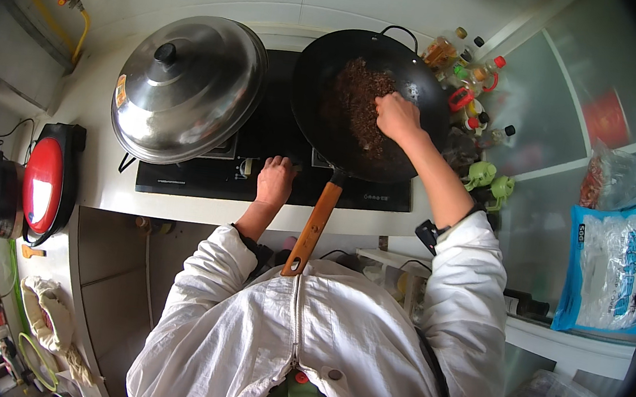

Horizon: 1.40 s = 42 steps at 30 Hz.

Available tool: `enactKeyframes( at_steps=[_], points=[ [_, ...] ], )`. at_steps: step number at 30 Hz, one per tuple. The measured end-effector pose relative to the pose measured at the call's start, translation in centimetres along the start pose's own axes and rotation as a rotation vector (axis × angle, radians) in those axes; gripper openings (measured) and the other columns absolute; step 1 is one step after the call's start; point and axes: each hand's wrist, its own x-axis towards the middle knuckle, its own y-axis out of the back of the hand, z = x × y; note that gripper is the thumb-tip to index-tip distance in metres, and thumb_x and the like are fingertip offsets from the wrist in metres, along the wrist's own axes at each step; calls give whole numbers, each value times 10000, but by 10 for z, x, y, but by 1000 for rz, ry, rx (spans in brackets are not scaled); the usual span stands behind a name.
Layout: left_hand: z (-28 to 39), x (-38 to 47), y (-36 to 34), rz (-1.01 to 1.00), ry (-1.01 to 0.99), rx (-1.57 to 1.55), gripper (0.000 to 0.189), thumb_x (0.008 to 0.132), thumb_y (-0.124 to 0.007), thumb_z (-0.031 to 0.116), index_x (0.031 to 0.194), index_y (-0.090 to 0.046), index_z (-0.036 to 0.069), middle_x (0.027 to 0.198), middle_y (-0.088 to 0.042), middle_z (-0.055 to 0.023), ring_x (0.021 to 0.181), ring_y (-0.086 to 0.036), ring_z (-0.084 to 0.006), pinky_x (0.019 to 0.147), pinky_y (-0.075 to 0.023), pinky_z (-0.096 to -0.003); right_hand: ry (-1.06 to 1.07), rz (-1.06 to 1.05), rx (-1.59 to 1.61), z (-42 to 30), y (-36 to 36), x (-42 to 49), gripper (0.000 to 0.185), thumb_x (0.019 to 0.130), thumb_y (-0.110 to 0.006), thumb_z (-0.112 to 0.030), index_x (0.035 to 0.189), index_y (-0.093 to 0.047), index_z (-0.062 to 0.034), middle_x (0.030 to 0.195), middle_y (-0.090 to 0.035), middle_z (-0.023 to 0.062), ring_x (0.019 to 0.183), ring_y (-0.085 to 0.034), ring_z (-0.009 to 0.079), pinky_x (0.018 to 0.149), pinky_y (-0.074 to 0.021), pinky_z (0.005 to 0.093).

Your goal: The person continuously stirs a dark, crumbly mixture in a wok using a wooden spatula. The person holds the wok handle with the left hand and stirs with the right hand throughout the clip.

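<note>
A black wok (313,115) with a wooden handle (312,230) stands on the right side of a black glass gas hob (280,94). Small reddish-brown dry pieces (362,95), which look like a spice, are heaped inside it. My right hand (399,116) reaches into the wok, its curled fingers closed among these pieces; the fingertips are hidden. Low over the hob's front, my left hand (274,180) has bent fingers beside a control knob that is mostly covered. Another control knob (247,167) shows just to its left.
A large steel domed lid (189,90) covers the pan on the left burner. Several sauce and oil bottles (476,75) crowd the wok's right side. A red electric griddle (43,185) stands at the far left. The wok handle points towards my white jacket (245,319).
</note>
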Motion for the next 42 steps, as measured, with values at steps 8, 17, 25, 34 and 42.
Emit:
enactKeyframes(
  at_steps=[8, 17, 25, 34, 42],
  points=[
    [12, -4, 4, 37, 97, 13, 237, 819, -683, 243, 866, -605, 24, 901, -625, -137, 897, -606, -324, 748, -522, -406, 127, -261, -150, 19, 75, -97, 138, 788, -617, -104, 899, -684, -56, 962, -657, 172, 893, -652, 364, 789, -512, 461],
    [56, -60, 97, -756, 590, -1289, 627, 971, -460, 507, 1281, -479, -38, 1006, -643, -160, 832, -645, -213, 789, -529, -367, -80, 72, -123, 7, 19, -4, 161, 788, -595, -91, 917, -688, -64, 985, -663, 187, 912, -646, 389, 779, -521, 484],
    [87, -74, 125, -958, 512, -1515, 424, 931, -605, 135, 1271, -380, 22, 755, -544, -61, 586, -555, -156, 543, -484, -275, -30, 15, 114, -19, -7, -5, 165, 810, -601, -128, 935, -704, -98, 986, -666, 198, 925, -641, 398, 837, -514, 471],
    [84, -74, 122, -969, 509, -1503, 446, 953, -576, 175, 1315, -366, 20, 751, -555, -60, 602, -561, -154, 564, -486, -282, 112, -490, -137, -3, 107, -94, 207, 817, -594, -131, 972, -725, -90, 1002, -688, 174, 944, -654, 352, 865, -498, 443],
    [78, -78, 116, -919, 560, -1511, 474, 983, -536, 290, 1342, -399, 14, 897, -587, -94, 780, -592, -155, 672, -507, -293, -135, -32, -69, 1, 26, 11, 154, 785, -623, -133, 902, -704, -73, 957, -689, 184, 949, -652, 369, 805, -526, 462]
  ],
)
